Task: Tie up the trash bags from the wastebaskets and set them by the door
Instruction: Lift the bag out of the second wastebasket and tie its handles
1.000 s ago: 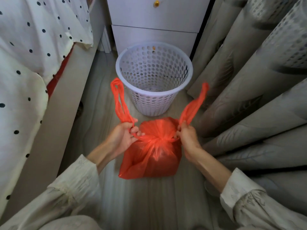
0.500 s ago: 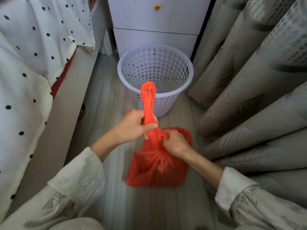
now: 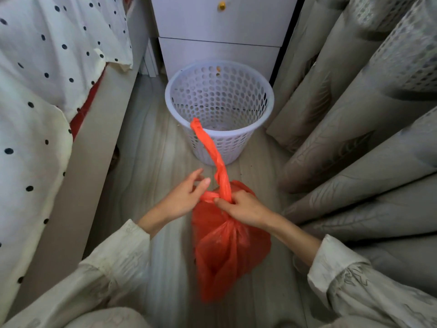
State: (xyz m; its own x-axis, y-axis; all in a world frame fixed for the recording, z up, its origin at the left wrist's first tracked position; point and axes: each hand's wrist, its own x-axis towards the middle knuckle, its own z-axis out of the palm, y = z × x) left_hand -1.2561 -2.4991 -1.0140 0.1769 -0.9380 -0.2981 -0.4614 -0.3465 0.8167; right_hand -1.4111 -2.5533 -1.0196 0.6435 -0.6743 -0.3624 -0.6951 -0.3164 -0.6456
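Note:
An orange trash bag (image 3: 227, 247) sits low in front of me, its bottom blurred. One long twisted handle (image 3: 212, 150) rises from its neck toward the wastebasket. My right hand (image 3: 243, 205) grips the bag's neck at the base of that handle, fingers curled. My left hand (image 3: 184, 197) is just left of it, with a short taut strand of the other handle running into its fingers; its index and middle fingers stick out nearly straight. The white perforated wastebasket (image 3: 168, 100) stands on the floor behind the bag, without a liner.
A bed with a polka-dot cover (image 3: 35, 114) and its beige side panel (image 3: 94, 162) close off the left. Grey curtains (image 3: 354, 138) hang along the right. A white drawer unit (image 3: 220, 31) stands behind the basket. The wooden floor strip (image 3: 151, 150) between them is narrow.
The two handles, pulled apart a second ago, were brought together and crossed. My right hand now holds the neck, my left has let the long handle go and dropped to the short strand.

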